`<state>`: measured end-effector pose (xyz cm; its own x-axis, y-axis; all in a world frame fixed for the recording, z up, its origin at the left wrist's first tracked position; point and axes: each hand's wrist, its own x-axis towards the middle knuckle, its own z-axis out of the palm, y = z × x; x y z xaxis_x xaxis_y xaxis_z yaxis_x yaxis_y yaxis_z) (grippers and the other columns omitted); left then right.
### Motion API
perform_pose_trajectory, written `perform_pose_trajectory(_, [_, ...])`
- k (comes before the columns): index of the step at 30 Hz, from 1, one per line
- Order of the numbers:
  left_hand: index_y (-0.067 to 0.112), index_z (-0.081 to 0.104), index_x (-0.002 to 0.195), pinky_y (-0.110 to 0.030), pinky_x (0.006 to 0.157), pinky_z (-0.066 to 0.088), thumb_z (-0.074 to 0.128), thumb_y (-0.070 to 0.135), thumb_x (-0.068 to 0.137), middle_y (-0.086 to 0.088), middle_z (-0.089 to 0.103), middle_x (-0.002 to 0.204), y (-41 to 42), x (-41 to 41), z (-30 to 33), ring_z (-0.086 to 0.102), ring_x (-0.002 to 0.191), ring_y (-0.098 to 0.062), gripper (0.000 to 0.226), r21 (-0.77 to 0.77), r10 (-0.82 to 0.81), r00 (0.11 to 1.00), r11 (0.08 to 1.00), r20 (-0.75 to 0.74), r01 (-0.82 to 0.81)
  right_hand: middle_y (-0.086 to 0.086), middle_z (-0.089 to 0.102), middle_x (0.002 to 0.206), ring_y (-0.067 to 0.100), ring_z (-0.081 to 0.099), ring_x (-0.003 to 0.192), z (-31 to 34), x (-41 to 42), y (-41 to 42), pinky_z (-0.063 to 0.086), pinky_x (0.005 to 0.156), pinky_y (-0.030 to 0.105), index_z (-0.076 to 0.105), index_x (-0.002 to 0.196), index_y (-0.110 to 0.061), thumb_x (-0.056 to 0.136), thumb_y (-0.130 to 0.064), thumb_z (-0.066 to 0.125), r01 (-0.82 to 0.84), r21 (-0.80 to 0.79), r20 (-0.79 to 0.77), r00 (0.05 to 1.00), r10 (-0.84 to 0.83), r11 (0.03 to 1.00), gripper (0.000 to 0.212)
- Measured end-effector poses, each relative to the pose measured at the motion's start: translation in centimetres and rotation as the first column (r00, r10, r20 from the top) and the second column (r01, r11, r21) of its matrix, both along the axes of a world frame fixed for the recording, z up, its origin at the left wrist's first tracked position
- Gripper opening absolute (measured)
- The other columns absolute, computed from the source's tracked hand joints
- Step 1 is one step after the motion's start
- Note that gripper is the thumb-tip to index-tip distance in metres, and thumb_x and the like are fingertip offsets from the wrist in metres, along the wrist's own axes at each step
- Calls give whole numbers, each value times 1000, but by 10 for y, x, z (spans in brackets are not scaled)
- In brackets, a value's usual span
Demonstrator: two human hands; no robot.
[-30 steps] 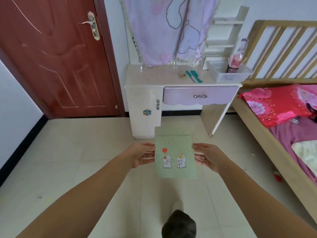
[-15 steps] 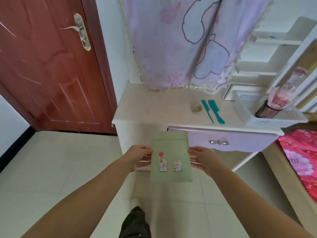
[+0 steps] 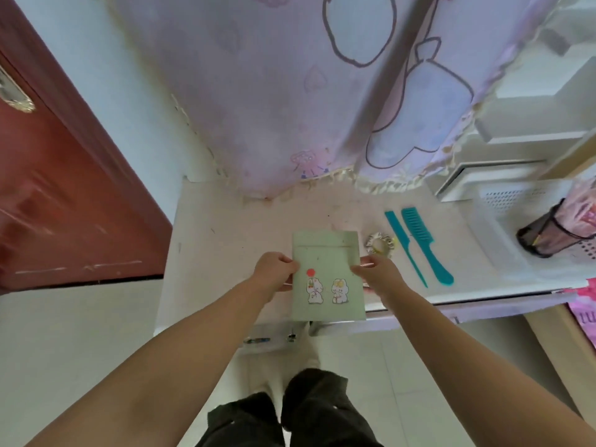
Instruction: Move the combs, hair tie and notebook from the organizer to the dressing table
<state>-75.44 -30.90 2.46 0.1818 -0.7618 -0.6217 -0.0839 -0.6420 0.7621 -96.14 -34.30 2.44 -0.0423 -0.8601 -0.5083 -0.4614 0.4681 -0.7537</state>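
I hold a pale green notebook [image 3: 327, 272] with two cartoon rabbits and a red dot over the front of the dressing table [image 3: 225, 227]. My left hand [image 3: 274, 271] grips its left edge and my right hand [image 3: 377, 274] grips its right edge. To the right on the tabletop lie a pale hair tie [image 3: 380, 242], a thin teal tail comb [image 3: 404, 246] and a wider teal comb [image 3: 425, 245], side by side. The white perforated organizer basket [image 3: 496, 221] stands at the table's right end.
A black mesh pouch with pink contents [image 3: 554, 233] lies in the basket. A lilac cartoon cloth [image 3: 290, 91] hangs over the table's back. A red-brown door [image 3: 64, 188] is at left, white shelves [image 3: 529, 133] at right, and a pink bedcover [image 3: 583, 314] shows at the far right.
I have walked up to the dressing table; it now fills the view. The notebook, held in both hands throughout, has moved from over the floor to over the tabletop's front.
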Motion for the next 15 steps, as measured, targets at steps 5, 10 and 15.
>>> perform_pose_trajectory(5, [13, 53, 65, -30, 64, 42, 62, 20, 82, -6, 60, 74, -48, -8, -30, 55, 71, -23, 20, -2, -71, 952, 997, 297, 75, 15, 64, 115, 29, 61, 104, -30, 8, -54, 49, 94, 41, 54, 118, -1, 85, -21, 63, -134, -27, -228, 966, 124, 991, 40])
perform_pose_trajectory(10, [20, 46, 65, -32, 71, 41, 60, 31, 82, 0, 54, 76, -62, -7, -47, 51, 75, -22, 25, 106, -256, 830, 966, 495, 235, 13, 65, 108, 26, 61, 96, -52, 9, -70, 44, 80, 34, 56, 107, -3, 86, -25, 62, -249, -6, -397, 890, 226, 969, 30])
perform_pose_trajectory(15, [19, 50, 74, -33, 71, 41, 53, 36, 85, -3, 62, 85, -64, 0, -48, 54, 79, -23, 21, 156, -401, 677, 905, 617, 395, 12, 59, 114, 26, 59, 96, -48, 11, -68, 47, 82, 36, 50, 112, -7, 87, -21, 61, -265, 24, -416, 874, 251, 964, 31])
